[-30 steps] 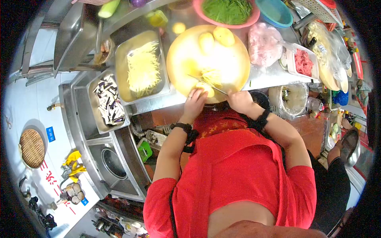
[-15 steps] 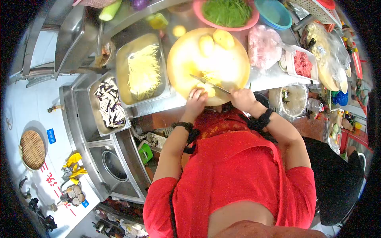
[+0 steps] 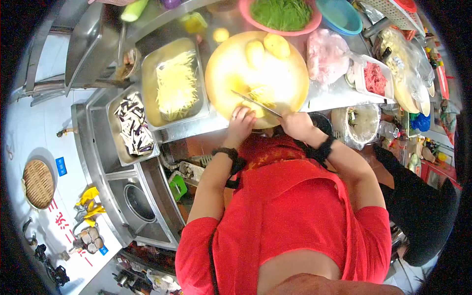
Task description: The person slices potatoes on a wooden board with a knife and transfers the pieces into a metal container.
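My right hand [image 3: 296,125] grips the handle of a kitchen knife [image 3: 253,102], its blade slanting up and left over a round cutting board [image 3: 219,73]. With fingers curled, my left hand [image 3: 242,122] presses on a piece of potato at the board's near edge, left of the blade; the piece is mostly hidden under the fingers. Beyond the knife lie thin potato shreds [image 3: 259,92], washed out by glare. Two whole peeled potatoes, one upright [image 3: 254,54] and one slanted [image 3: 277,45], rest at the board's far side. A metal tray on the left holds shredded potato [image 3: 176,86].
Farther left, another tray holds purple-skinned eggplant strips [image 3: 133,125]. Behind the board stand a pink basin of greens [image 3: 281,14] and blue bowls [image 3: 339,17]. Bagged meat [image 3: 325,56] and a white tub of minced meat [image 3: 374,78] are right. Someone in black [image 3: 423,211] is behind, right.
The yellow potato piece beside my left fingers is less visible now. My right hand and the knife have shifted slightly left. The person in black has moved.
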The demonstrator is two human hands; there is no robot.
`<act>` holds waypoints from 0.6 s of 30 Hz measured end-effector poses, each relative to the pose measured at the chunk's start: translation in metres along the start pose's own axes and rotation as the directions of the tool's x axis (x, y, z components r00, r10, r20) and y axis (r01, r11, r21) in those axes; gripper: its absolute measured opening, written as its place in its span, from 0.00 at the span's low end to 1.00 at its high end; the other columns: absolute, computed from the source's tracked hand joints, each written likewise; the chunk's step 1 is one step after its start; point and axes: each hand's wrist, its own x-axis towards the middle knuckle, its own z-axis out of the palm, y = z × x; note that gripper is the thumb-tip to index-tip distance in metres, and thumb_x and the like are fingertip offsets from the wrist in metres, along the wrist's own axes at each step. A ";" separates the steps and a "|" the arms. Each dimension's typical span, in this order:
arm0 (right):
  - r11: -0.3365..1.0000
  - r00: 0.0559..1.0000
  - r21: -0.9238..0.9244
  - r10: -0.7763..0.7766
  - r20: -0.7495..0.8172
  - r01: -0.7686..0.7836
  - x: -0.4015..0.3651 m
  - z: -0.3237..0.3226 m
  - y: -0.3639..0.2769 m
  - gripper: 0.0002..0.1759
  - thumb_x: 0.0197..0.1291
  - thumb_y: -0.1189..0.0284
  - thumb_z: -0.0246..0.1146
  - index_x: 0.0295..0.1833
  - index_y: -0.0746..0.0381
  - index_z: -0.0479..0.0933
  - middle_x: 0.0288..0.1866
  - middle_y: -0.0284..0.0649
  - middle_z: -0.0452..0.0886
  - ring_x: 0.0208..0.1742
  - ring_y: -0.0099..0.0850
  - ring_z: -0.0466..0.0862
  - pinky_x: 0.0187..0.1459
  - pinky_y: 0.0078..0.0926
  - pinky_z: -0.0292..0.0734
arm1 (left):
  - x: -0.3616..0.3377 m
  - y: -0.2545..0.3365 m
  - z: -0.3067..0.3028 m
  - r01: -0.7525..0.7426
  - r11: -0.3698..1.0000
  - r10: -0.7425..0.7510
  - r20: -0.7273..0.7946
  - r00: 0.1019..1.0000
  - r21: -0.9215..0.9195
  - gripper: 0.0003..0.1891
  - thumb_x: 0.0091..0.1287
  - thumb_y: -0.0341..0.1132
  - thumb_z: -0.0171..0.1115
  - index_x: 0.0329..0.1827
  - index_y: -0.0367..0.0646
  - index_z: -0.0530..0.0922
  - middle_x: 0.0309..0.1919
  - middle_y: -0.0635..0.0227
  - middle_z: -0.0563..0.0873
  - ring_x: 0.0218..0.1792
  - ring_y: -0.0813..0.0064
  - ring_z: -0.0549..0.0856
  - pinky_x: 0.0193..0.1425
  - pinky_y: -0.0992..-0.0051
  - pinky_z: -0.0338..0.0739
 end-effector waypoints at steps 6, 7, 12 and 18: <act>0.999 0.999 -0.040 -0.007 0.032 0.008 0.001 -0.014 0.004 0.14 0.62 0.62 0.54 0.34 0.63 0.71 0.18 0.47 0.78 0.21 0.44 0.82 0.23 0.41 0.76 | -0.004 -0.007 0.010 -0.025 1.000 0.026 -0.060 0.998 0.009 0.17 0.54 0.30 0.65 0.47 0.50 0.76 0.45 0.64 0.73 0.50 0.56 0.74 0.55 0.60 0.71; 0.999 1.000 -0.037 -0.008 0.030 0.009 -0.002 -0.016 0.003 0.14 0.62 0.61 0.54 0.34 0.63 0.71 0.19 0.47 0.79 0.21 0.44 0.82 0.23 0.41 0.76 | -0.002 -0.006 0.010 -0.021 1.000 0.021 -0.061 0.998 0.007 0.17 0.54 0.30 0.65 0.47 0.50 0.76 0.45 0.64 0.73 0.50 0.56 0.74 0.55 0.60 0.71; 1.000 0.999 -0.024 0.016 0.049 -0.015 0.003 -0.003 -0.002 0.15 0.63 0.62 0.53 0.35 0.63 0.71 0.19 0.46 0.79 0.21 0.43 0.82 0.24 0.40 0.77 | -0.003 -0.008 0.009 -0.045 0.999 0.045 -0.057 0.997 0.012 0.14 0.53 0.29 0.64 0.43 0.51 0.76 0.44 0.65 0.76 0.49 0.55 0.75 0.52 0.62 0.74; 0.998 0.998 -0.013 -0.066 -0.012 0.065 -0.002 -0.015 0.003 0.15 0.62 0.61 0.54 0.33 0.64 0.71 0.18 0.47 0.78 0.21 0.43 0.81 0.23 0.40 0.76 | -0.007 -0.013 0.015 -0.049 0.998 0.050 -0.031 0.998 0.039 0.17 0.54 0.30 0.64 0.46 0.51 0.72 0.46 0.64 0.73 0.50 0.54 0.74 0.54 0.59 0.72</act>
